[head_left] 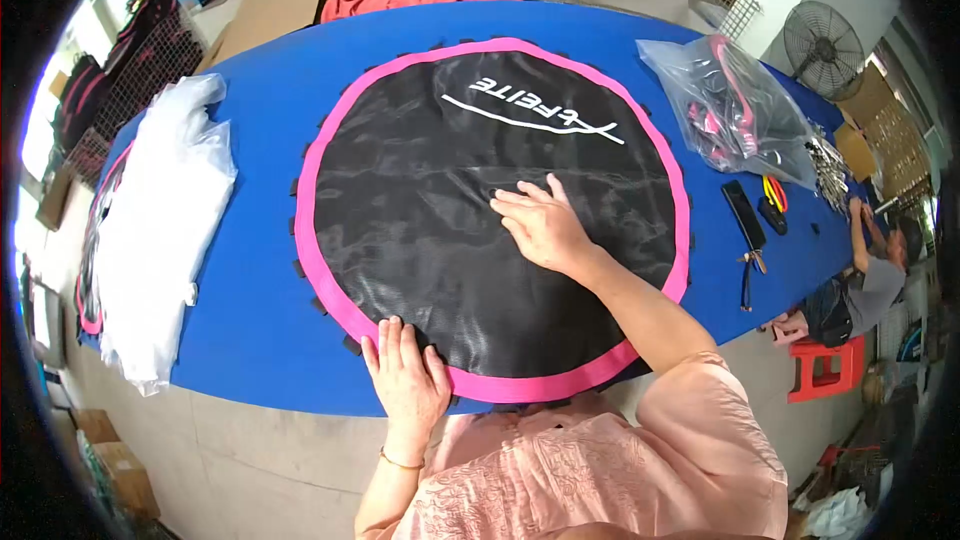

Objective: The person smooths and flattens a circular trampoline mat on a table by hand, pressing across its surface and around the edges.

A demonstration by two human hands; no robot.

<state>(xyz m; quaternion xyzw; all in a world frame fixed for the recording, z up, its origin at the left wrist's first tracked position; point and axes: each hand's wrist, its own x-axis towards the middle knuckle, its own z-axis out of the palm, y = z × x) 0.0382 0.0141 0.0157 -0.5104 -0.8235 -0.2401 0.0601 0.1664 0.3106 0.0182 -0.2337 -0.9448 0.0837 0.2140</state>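
A round black mesh mat (420,230) with white lettering (530,110) and a pink border (310,190) lies flat on the blue table. Dark tabs stick out around its edge. My right hand (543,225) rests on the middle of the mesh, fingers spread, holding nothing. At the near left edge, my left hand (408,375) lies on the pink border with its fingers stretched out. The mesh shows light creases near my right hand.
Clear plastic packaging (165,230) covers the table's left side. To the right are a bag with pink parts (735,110), a phone (743,214), yellow-handled snips (774,202) and metal pieces (828,172). Another person (875,280) sits at the far right beside a red stool (826,368).
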